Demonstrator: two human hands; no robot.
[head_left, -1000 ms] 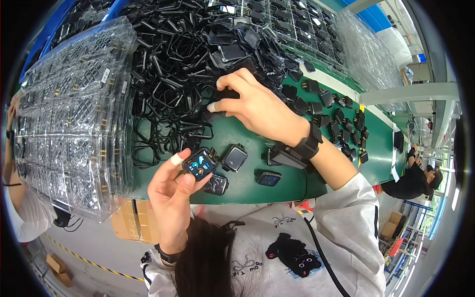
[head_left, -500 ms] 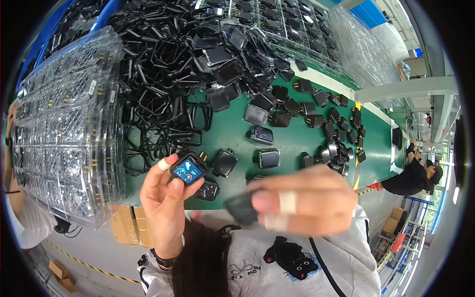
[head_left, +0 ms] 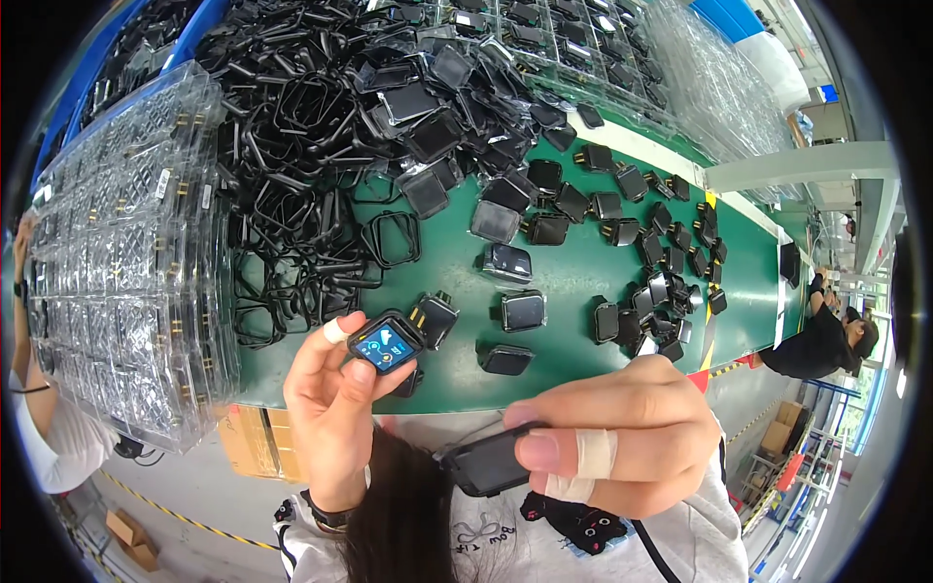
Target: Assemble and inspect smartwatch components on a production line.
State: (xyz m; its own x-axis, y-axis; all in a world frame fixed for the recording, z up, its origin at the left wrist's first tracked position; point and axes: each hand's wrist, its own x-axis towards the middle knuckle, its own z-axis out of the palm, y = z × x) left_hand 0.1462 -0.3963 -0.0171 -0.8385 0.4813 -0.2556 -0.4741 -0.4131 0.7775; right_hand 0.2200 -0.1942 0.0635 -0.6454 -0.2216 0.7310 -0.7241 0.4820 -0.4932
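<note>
holding lit watch body (head_left: 385, 343) (left) and black frame (head_left: 489, 462) (right).

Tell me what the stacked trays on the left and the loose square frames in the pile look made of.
Stacked trays: thin clear plastic, glossy; you see through the moulded pockets and they glint.
Square frames: black, likely moulded plastic or coated metal; thin, semi-gloss rims. The look leaves it open.

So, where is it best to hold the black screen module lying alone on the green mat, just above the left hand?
Probably by the two opposite side edges of the black screen module, coming from above. It lies flat, glass up, apart from its neighbours on the green mat, so the sides look free and fingers stay off the glass.
</note>
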